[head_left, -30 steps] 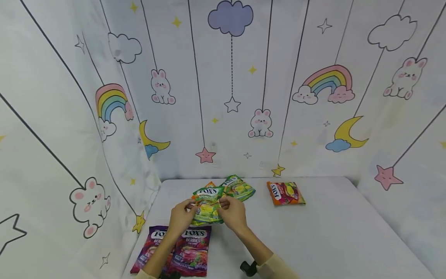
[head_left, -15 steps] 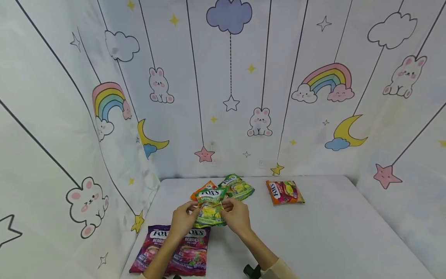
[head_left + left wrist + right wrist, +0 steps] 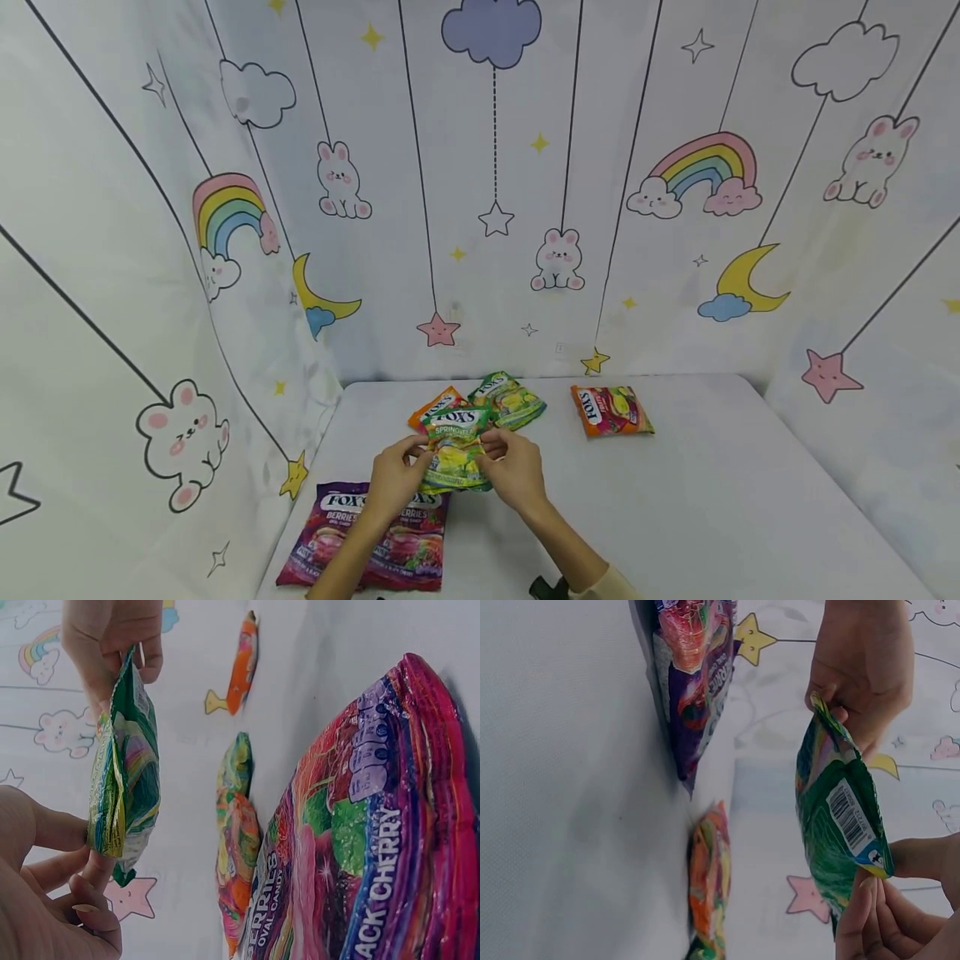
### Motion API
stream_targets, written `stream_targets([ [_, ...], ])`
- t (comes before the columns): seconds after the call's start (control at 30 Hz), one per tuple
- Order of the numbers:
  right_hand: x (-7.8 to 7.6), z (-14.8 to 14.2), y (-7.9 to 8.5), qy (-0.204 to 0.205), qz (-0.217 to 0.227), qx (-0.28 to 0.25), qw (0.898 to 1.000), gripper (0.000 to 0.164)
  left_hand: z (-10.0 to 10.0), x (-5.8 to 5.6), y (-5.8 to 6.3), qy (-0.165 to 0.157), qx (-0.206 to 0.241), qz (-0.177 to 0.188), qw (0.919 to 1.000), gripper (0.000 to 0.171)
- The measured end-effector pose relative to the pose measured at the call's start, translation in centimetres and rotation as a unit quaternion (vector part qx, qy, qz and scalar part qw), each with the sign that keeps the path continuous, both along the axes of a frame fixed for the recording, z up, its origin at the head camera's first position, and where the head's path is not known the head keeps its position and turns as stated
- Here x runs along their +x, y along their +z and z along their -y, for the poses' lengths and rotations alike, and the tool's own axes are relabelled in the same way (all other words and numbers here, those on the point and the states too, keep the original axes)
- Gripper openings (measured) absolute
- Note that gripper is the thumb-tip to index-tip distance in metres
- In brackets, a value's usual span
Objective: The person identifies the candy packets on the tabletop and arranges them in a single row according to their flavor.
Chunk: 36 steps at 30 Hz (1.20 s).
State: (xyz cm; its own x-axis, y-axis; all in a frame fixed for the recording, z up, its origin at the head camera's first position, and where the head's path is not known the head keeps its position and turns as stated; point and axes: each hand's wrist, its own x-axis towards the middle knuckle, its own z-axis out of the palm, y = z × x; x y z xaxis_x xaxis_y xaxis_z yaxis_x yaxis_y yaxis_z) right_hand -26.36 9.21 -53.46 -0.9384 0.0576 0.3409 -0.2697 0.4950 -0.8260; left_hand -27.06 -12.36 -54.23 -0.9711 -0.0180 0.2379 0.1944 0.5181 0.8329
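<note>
You have the green candy bag [image 3: 455,450] lifted just above the near-left part of the table [image 3: 712,500], your left hand [image 3: 393,479] and right hand [image 3: 513,468] pinching its side edges. It looks glossy, crinkled and puffy; next, decide where it goes and keep both pinches firm.

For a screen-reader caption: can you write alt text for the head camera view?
Two hands, left hand and right hand, hold a green candy bag above a white table. Purple berry bags lie at left, green and orange bags behind.
</note>
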Motion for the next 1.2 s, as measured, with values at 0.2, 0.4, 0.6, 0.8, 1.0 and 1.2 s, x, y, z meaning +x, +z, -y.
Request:
stream_targets([
  [0.2, 0.5, -0.2, 0.1, -0.001, -0.001, -0.005, 1.000, 0.018, -0.2, 0.6, 0.0, -0.003, 0.003, -0.002, 1.0000, 0.024],
  [0.4, 1.2, -0.7, -0.1, 0.001, 0.001, -0.012, 1.000, 0.019, -0.5, 1.1, -0.2, -0.009, 0.002, -0.012, 0.9999, 0.023],
  [0.6, 1.8, -1.3, -0.2, 0.005, 0.016, -0.018, 1.000, 0.020, -0.9, 1.7, -0.2, -0.014, 0.001, 0.008, 0.9999, 0.024],
  [0.8, 2.4, -1.7, -0.3, 0.005, 0.031, -0.018, 0.999, 0.020, -1.2, 2.3, -0.4, -0.024, -0.002, 0.015, 0.9996, 0.025],
  [1.0, 3.2, -2.1, -0.5, 0.005, 0.028, -0.022, 0.999, 0.020, -1.6, 2.7, -0.6, -0.020, -0.015, 0.028, 0.9993, 0.023],
  [1.2, 3.7, -2.3, -0.7, -0.005, 0.054, -0.025, 0.998, 0.020, -1.8, 2.9, -1.2, -0.020, -0.012, 0.037, 0.9990, 0.023],
])
